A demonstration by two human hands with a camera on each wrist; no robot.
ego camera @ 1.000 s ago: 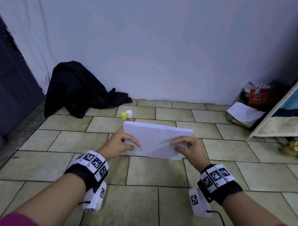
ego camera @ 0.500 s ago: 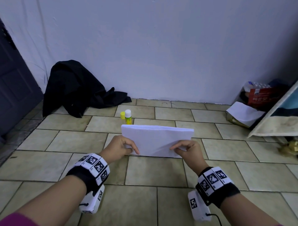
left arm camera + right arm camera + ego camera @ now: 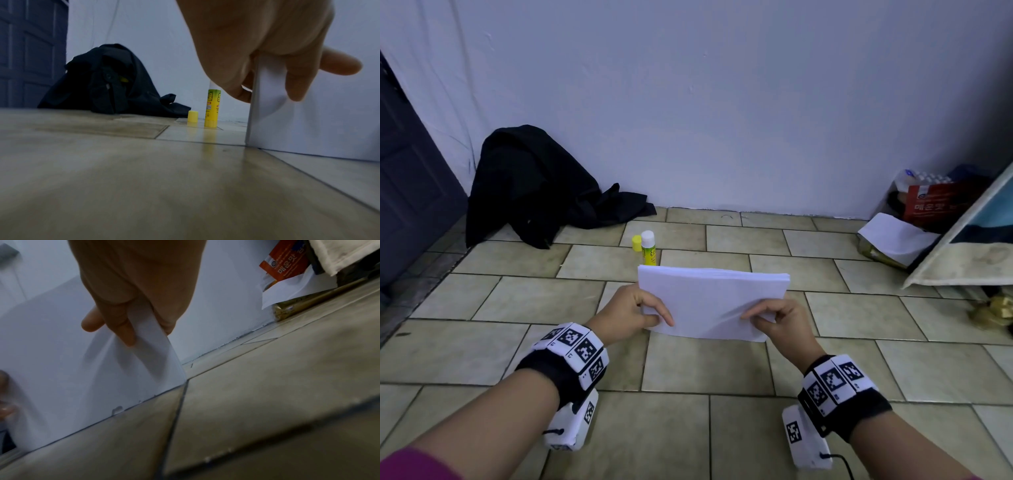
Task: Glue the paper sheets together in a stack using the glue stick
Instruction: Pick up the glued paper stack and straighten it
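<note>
Beige floor tiles [image 3: 688, 370] are stretching out under my forearms toward a pale wall. Nearest to me, I am holding the stack of paper sheets [image 3: 709, 305] upright on its long bottom edge, which is touching the floor at a grout line. My left hand [image 3: 626, 315] is pinching the stack's left side, thumb on the near face and fingers curled behind. My right hand [image 3: 779, 322] is gripping the right side the same way, and the near sheet is buckling a little under its thumb. Just beyond the stack, the glue stick [image 3: 648, 248] is standing uncapped with its white tip up, and its yellow cap [image 3: 636, 243] is sitting beside it on the left. Farther back, a black garment [image 3: 541, 192] is slumping against the wall, and a red package [image 3: 941, 202] is lying in the right corner.
</note>
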